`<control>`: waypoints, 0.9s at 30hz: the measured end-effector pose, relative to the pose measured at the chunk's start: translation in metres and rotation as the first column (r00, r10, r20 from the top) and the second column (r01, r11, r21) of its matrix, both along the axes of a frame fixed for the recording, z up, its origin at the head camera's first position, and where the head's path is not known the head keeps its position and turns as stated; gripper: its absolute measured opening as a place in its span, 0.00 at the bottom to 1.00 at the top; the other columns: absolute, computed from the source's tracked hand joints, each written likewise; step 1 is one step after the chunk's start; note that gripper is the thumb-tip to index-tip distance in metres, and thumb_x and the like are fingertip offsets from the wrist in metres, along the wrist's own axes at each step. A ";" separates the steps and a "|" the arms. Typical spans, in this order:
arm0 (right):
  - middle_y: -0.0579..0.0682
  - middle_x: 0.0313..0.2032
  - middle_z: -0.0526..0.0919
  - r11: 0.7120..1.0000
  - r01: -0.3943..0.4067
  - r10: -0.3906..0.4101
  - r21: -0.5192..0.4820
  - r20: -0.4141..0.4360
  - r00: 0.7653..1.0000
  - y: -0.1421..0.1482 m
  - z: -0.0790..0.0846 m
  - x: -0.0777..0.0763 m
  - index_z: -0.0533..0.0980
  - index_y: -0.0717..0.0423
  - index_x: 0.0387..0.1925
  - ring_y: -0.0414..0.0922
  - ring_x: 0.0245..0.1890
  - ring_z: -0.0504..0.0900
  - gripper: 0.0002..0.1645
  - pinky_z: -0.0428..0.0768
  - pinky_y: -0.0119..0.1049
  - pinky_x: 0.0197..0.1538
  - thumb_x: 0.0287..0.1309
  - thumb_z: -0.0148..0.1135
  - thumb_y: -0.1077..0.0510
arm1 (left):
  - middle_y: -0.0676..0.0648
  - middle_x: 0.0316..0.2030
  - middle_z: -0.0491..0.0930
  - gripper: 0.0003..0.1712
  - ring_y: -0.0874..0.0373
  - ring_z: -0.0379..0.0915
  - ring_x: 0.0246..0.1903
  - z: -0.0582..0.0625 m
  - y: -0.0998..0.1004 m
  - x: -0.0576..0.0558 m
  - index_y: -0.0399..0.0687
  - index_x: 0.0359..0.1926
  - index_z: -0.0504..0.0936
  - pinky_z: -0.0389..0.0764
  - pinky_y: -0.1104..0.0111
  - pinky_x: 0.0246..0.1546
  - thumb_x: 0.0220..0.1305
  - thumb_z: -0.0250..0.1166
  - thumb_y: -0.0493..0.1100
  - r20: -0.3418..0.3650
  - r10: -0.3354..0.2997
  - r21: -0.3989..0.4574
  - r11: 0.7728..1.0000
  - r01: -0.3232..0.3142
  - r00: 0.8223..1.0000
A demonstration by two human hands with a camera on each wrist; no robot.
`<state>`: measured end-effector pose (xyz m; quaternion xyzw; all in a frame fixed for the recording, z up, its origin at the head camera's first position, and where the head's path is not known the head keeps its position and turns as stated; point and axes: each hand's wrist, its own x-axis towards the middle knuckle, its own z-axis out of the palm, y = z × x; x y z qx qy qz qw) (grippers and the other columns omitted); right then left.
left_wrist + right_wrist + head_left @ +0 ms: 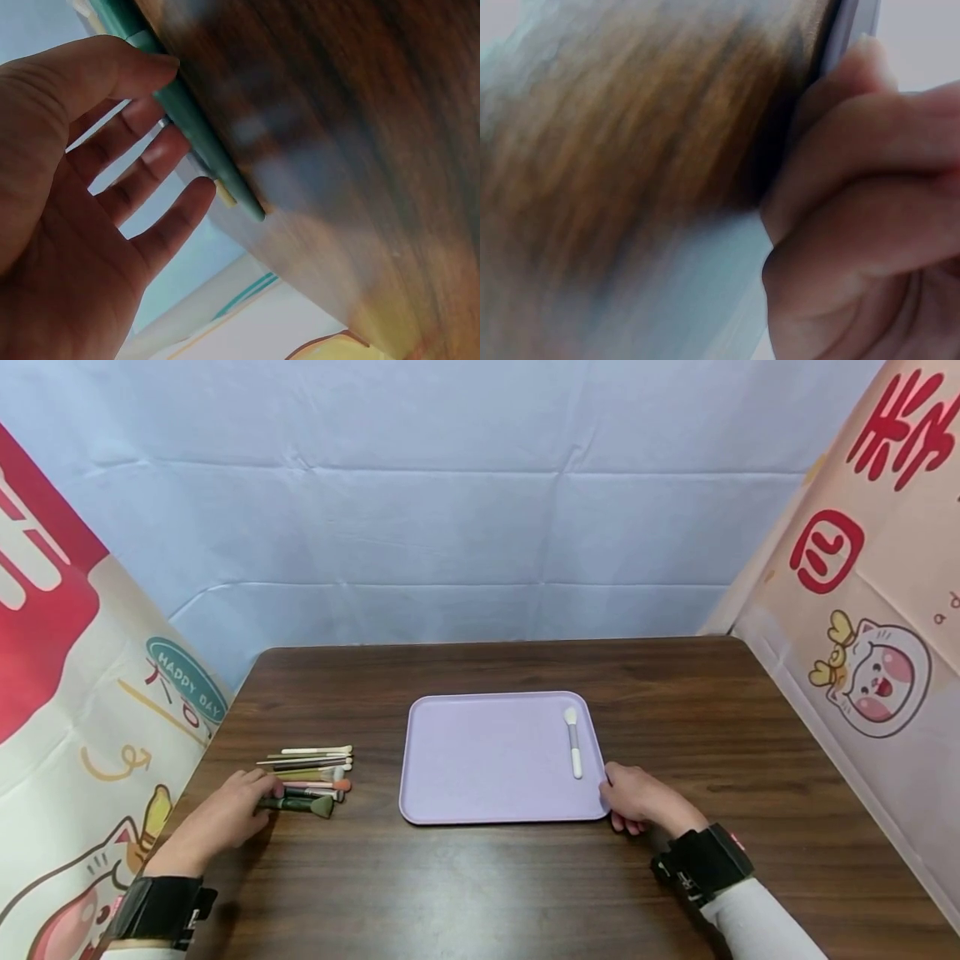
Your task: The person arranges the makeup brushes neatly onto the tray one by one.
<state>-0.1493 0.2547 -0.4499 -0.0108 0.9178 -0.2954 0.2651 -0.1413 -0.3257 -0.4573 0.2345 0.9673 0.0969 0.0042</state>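
The green brush (297, 805) has a paler, flared head

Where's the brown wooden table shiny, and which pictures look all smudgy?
Head view: pale glare near the front of the dark brown wooden table, picture fairly clear; left wrist view: wood grain smudgy, slim dark-green brush handle clearer; right wrist view: wood smudgiest, the bare right hand clearer.

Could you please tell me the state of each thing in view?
Tray: flat on the table.
Lone brush: lying on the tray.
Green brush: lying, bristles toward the tray.
Other brushes: lying side by side.
Left hand: thumb over the green brush; grip unclear.
Right hand: gripping the tray's right edge.
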 end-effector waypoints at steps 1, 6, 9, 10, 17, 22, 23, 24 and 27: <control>0.53 0.16 0.78 1.000 0.001 -0.001 -0.001 0.000 1.000 0.000 0.000 0.000 0.67 0.61 0.36 0.41 0.10 0.71 0.07 0.69 0.31 0.15 0.71 0.42 0.64 | 0.51 0.37 0.77 0.17 0.49 0.73 0.39 0.000 0.000 0.000 0.50 0.38 0.79 0.74 0.54 0.39 0.53 0.74 0.28 0.000 -0.008 0.001 1.000 0.008 1.000; 0.53 0.16 0.77 1.000 0.004 -0.004 -0.005 0.002 1.000 0.000 0.002 0.002 0.67 0.61 0.36 0.42 0.10 0.71 0.07 0.69 0.31 0.15 0.71 0.43 0.64 | 0.54 0.35 0.79 0.12 0.52 0.77 0.38 0.001 -0.001 -0.003 0.50 0.38 0.82 0.78 0.56 0.39 0.55 0.75 0.33 0.021 -0.048 0.018 0.999 0.047 0.999; 0.53 0.16 0.77 1.000 0.004 -0.004 -0.004 0.001 1.000 0.000 0.002 0.002 0.67 0.61 0.35 0.42 0.10 0.71 0.07 0.69 0.31 0.16 0.71 0.43 0.64 | 0.55 0.35 0.80 0.11 0.53 0.79 0.37 0.000 -0.001 -0.004 0.50 0.38 0.83 0.79 0.57 0.38 0.56 0.75 0.34 0.032 -0.065 0.029 0.997 0.064 0.997; 0.53 0.16 0.78 1.000 0.002 -0.002 -0.005 -0.001 1.000 0.000 0.002 0.002 0.67 0.61 0.35 0.42 0.10 0.71 0.07 0.69 0.32 0.16 0.71 0.43 0.64 | 0.55 0.34 0.80 0.11 0.54 0.79 0.37 0.000 -0.001 -0.004 0.50 0.37 0.83 0.79 0.58 0.38 0.56 0.75 0.34 0.030 -0.070 0.033 0.997 0.069 0.997; 0.53 0.16 0.78 1.000 -0.003 0.003 -0.003 -0.002 1.000 0.000 0.001 0.002 0.67 0.61 0.36 0.42 0.10 0.71 0.07 0.70 0.32 0.16 0.71 0.43 0.63 | 0.57 0.34 0.80 0.12 0.56 0.79 0.36 0.003 0.001 -0.002 0.53 0.38 0.84 0.80 0.60 0.37 0.56 0.75 0.35 -0.001 -0.076 0.045 0.996 0.076 0.997; 0.53 0.16 0.78 1.000 -0.004 0.004 0.006 -0.006 1.000 0.000 0.001 0.002 0.67 0.61 0.36 0.41 0.10 0.71 0.07 0.70 0.32 0.16 0.71 0.43 0.64 | 0.57 0.36 0.81 0.13 0.56 0.80 0.38 0.016 0.014 -0.001 0.54 0.41 0.85 0.81 0.60 0.39 0.56 0.75 0.36 -0.004 -0.046 0.033 0.998 0.046 0.999; 0.53 0.16 0.78 1.000 -0.003 0.003 0.006 -0.007 1.000 0.000 0.001 0.002 0.67 0.61 0.36 0.41 0.10 0.71 0.07 0.70 0.32 0.16 0.71 0.43 0.63 | 0.56 0.37 0.81 0.13 0.56 0.80 0.39 0.018 0.017 -0.001 0.54 0.42 0.85 0.81 0.60 0.39 0.57 0.75 0.36 0.003 -0.040 0.036 0.999 0.040 0.999; 0.53 0.16 0.78 1.000 -0.004 0.004 0.007 -0.008 1.000 0.000 0.000 0.001 0.67 0.61 0.36 0.41 0.10 0.71 0.07 0.70 0.32 0.16 0.71 0.43 0.63 | 0.56 0.38 0.82 0.13 0.56 0.80 0.39 0.020 0.020 -0.001 0.54 0.43 0.85 0.80 0.60 0.39 0.57 0.74 0.36 0.014 -0.034 0.039 0.999 0.034 0.999; 0.53 0.16 0.78 1.000 -0.002 0.002 0.004 -0.005 1.000 0.000 0.001 0.001 0.67 0.61 0.36 0.41 0.10 0.71 0.07 0.70 0.32 0.16 0.71 0.42 0.63 | 0.55 0.38 0.82 0.12 0.57 0.79 0.38 0.025 0.029 -0.003 0.53 0.44 0.84 0.80 0.60 0.38 0.60 0.73 0.36 0.040 -0.027 0.056 0.998 0.025 0.999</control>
